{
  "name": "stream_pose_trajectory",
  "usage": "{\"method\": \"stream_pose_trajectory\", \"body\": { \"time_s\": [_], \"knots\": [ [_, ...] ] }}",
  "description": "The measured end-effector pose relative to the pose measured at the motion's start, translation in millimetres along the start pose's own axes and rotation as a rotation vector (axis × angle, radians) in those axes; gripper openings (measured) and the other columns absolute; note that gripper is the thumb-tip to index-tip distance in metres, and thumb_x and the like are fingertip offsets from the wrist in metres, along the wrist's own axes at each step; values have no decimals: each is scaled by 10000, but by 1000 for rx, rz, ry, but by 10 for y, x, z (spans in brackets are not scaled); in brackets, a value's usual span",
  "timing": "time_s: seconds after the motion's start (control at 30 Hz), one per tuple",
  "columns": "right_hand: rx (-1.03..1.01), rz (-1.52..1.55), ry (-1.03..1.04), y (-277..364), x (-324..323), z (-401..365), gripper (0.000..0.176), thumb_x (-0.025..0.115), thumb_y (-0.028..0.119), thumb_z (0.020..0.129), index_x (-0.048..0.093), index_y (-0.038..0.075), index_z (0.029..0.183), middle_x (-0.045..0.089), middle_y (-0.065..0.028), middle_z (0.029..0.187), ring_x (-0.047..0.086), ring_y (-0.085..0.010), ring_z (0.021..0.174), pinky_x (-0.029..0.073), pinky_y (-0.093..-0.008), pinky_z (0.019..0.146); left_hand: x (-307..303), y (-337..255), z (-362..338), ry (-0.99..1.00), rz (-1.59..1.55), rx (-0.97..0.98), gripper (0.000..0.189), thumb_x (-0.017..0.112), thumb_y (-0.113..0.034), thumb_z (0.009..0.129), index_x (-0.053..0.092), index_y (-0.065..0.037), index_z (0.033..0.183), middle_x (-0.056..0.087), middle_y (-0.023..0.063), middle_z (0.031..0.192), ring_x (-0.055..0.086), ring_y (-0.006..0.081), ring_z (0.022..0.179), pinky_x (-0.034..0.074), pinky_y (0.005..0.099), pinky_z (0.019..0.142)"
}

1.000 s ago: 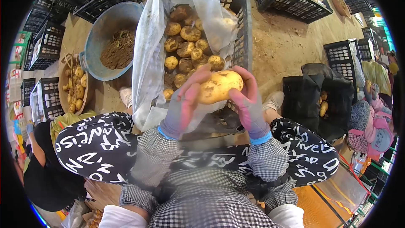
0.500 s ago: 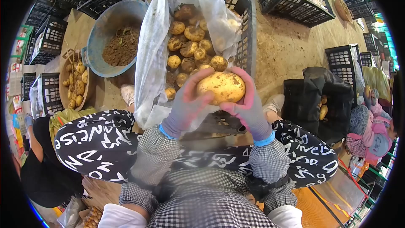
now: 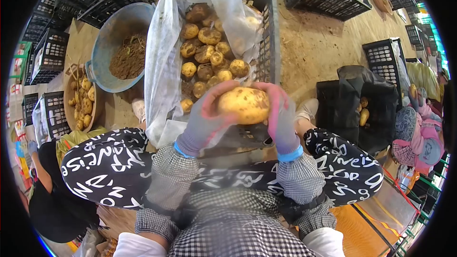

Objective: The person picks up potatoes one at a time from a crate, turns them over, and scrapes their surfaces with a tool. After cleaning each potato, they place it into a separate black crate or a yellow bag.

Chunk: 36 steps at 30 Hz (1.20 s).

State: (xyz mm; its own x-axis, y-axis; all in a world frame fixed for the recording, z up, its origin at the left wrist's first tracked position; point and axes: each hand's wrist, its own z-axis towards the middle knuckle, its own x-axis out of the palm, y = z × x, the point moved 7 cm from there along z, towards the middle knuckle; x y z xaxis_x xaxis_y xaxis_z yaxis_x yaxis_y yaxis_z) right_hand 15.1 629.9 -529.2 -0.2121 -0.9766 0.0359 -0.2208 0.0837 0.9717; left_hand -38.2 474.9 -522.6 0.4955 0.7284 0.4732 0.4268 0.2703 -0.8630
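Note:
A large yellow potato with brown patches is held between my two gloved hands, above the near end of a black crate. My left hand wraps the potato's left side, thumb across the front. On its right side, my right hand has its fingers curled over the top; its thumb is hidden or unclear. Both gloves are grey and pink with blue bands at the wrists. Beneath and beyond them, the black crate, lined with white plastic sheet, holds several soil-stained potatoes.
To the left stand a blue tub with soil and a basket of small potatoes. A black-lined crate with potatoes is at the right. More black crates stand behind. Other people sit at the far left and far right.
The potato has turned somewhat in my hands and sits slightly further left. My right thumb has moved from the potato's front. The whole view has shifted a little.

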Motion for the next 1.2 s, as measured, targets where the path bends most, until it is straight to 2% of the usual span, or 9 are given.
{"method": "stream_pose_trajectory", "body": {
  "time_s": [0.13,0.27,0.43,0.57,0.73,0.83,0.97,1.03,1.2],
  "knots": [
    [-19,115,-101,-71,-157,53,399,530,285,1018,537,-28,1264,625,-94,1151,587,-141,1079,476,-279,928,69,-22,1,-27,-85,-36,722,792,10,746,464,-1,1389,500,93,1369,476,195,1284,381,337,1102],
    [-68,-157,-120,93,47,-18,414,441,333,1045,586,-37,1162,646,-95,1102,601,-148,1057,484,-278,911,3,6,-5,-3,227,157,751,817,-17,715,472,3,1382,496,98,1371,474,200,1288,362,341,1114],
    [11,97,-193,-22,-55,-21,431,428,369,1045,603,-16,1126,657,-71,1014,627,-126,935,511,-257,812,68,5,-41,30,475,214,791,847,-94,712,459,8,1393,493,108,1371,472,199,1287,362,347,1110],
    [71,62,-184,-109,-137,23,368,385,269,1060,628,-6,1086,670,-85,995,643,-150,902,525,-299,792,86,42,14,-31,146,75,767,822,-134,769,432,20,1412,500,124,1367,491,193,1265,382,338,1092],
    [75,197,-134,-163,25,-34,468,337,350,1073,632,-13,1084,686,-104,1030,662,-153,897,540,-291,784,75,120,-22,4,-122,-65,688,760,-150,854,416,22,1424,492,121,1394,503,174,1247,410,315,1064],
    [91,217,-105,-249,4,-48,481,338,362,1074,630,-19,1106,689,-100,1034,671,-157,896,545,-290,781,-47,116,-9,61,492,116,638,703,-233,913,417,5,1430,502,120,1391,525,167,1221,435,309,1038],
    [254,310,-205,-378,-37,-72,470,359,355,1073,626,-29,1121,693,-93,1014,677,-161,882,550,-289,770,17,47,2,29,502,170,574,593,-368,973,450,-7,1396,544,127,1341,571,166,1157,478,307,977],
    [176,253,-138,-361,-33,-55,545,349,427,1056,580,-49,1186,683,-105,1052,684,-183,925,578,-285,681,5,120,9,-137,500,228,549,542,-409,993,477,-4,1359,570,126,1295,589,169,1121,496,302,942],
    [148,24,-75,-101,67,-80,506,412,416,1040,553,-18,1259,670,-96,1066,684,-201,910,589,-278,595,-157,274,-16,-225,91,17,483,543,-378,997,505,0,1294,581,114,1210,589,167,1084,502,290,912]
  ]
}}
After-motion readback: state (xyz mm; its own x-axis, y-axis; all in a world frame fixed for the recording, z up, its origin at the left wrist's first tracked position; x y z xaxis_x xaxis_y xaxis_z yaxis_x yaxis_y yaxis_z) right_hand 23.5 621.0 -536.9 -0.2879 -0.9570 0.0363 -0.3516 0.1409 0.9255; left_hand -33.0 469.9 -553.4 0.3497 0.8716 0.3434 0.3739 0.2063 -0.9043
